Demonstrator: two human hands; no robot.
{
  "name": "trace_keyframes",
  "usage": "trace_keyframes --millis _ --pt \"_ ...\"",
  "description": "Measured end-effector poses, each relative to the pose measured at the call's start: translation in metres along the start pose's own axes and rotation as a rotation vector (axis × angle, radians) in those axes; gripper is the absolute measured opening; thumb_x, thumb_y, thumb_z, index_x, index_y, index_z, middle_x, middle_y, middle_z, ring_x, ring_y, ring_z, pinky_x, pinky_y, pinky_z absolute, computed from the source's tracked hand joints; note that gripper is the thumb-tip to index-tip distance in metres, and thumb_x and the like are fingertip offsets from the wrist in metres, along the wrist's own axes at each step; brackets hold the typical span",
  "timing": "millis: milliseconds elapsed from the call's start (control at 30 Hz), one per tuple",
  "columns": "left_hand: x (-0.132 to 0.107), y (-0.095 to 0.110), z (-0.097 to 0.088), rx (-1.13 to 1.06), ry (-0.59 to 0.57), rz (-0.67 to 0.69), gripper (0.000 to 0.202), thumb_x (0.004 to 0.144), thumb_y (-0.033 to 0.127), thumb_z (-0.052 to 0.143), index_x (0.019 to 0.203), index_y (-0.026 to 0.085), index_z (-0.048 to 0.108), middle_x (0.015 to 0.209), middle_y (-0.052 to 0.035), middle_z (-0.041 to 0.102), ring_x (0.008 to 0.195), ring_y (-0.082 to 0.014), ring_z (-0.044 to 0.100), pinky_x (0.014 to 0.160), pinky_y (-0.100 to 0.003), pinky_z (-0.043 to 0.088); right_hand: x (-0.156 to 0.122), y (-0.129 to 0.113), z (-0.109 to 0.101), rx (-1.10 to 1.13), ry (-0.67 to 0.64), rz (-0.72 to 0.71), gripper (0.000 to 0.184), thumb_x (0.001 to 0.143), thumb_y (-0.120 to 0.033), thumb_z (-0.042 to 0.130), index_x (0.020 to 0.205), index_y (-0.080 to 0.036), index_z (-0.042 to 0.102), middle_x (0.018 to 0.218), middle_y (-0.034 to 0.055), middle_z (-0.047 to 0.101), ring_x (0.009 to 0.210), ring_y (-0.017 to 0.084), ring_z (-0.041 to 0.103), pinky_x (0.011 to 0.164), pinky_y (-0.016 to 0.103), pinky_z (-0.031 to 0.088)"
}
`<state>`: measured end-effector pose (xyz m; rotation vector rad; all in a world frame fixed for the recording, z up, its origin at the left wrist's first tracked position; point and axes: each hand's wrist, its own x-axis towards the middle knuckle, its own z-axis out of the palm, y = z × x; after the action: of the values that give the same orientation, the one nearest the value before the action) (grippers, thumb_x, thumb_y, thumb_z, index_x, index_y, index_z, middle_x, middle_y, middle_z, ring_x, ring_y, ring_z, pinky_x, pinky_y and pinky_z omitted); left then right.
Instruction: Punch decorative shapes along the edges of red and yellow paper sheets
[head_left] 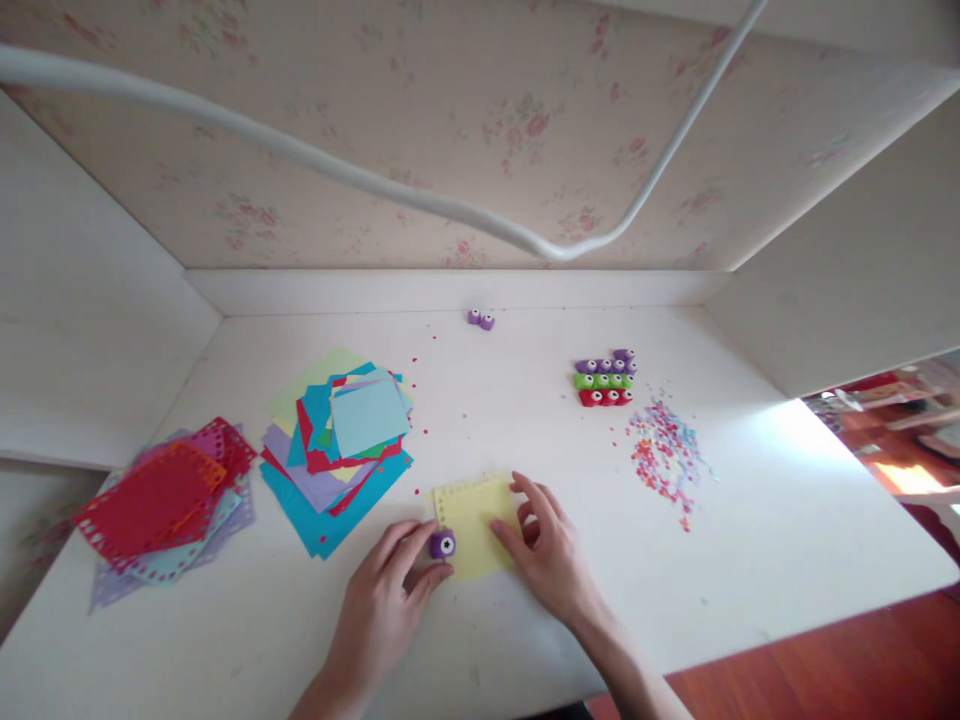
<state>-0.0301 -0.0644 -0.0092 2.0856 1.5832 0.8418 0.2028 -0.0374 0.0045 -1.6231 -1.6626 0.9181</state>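
A yellow sheet of paper [472, 530] lies on the white table in front of me, with small punched holes along its top and upper left edges. At its left edge sits a purple craft punch [442, 545] with a dark star on its white button. My left hand [390, 590] grips this punch between the thumb and fingers. On the right side of the sheet, my right hand [544, 545] has its thumb on the paper and its fingers curled at the right edge, holding the sheet.
Left of the hands lies a stack of coloured paper [367, 415], with punched sheets [161, 500] farther left. Rows of purple, green and red punches [606, 380] stand at right, beside a confetti pile [664, 450]. Two purple punches [481, 319] sit near the wall; a white cable [337, 170] hangs above.
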Motion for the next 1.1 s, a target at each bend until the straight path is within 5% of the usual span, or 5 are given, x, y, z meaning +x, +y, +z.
trace_keyframes --millis 133,267,1100 --pt "-0.0023 0.0024 -0.0034 0.001 0.009 -0.024 0.033 0.093 0.040 0.057 0.121 0.023 0.059 0.110 -0.0066 0.067 0.098 -0.0196 0.069 0.086 -0.029 0.058 -0.0059 0.0034 -0.0032 -0.341 0.093 -0.291 0.050 0.094 -0.033 0.056 0.142 -0.024 0.045 0.141 0.0132 0.049 0.126 0.030 0.049 0.100 0.049 0.049" --pt "-0.0011 0.0042 -0.0043 0.009 0.003 0.018 0.027 0.095 0.034 0.056 0.119 0.024 0.060 0.107 -0.0053 0.067 0.096 -0.0183 0.068 0.087 -0.028 0.056 -0.0059 0.0032 -0.0036 -0.537 -0.015 -0.437 0.039 0.095 -0.030 0.056 0.134 -0.027 0.055 0.142 0.0078 0.051 0.133 0.030 0.043 0.108 0.055 0.039" --pt "0.0047 0.0092 -0.0089 -0.042 -0.012 -0.059 0.026 0.093 0.034 0.058 0.116 0.024 0.061 0.107 -0.0066 0.068 0.097 -0.0196 0.068 0.086 -0.029 0.057 -0.0045 0.0039 -0.0013 -0.538 -0.021 -0.468 0.034 0.092 -0.031 0.060 0.126 -0.025 0.059 0.135 0.0080 0.057 0.126 0.029 0.050 0.108 0.056 0.038"
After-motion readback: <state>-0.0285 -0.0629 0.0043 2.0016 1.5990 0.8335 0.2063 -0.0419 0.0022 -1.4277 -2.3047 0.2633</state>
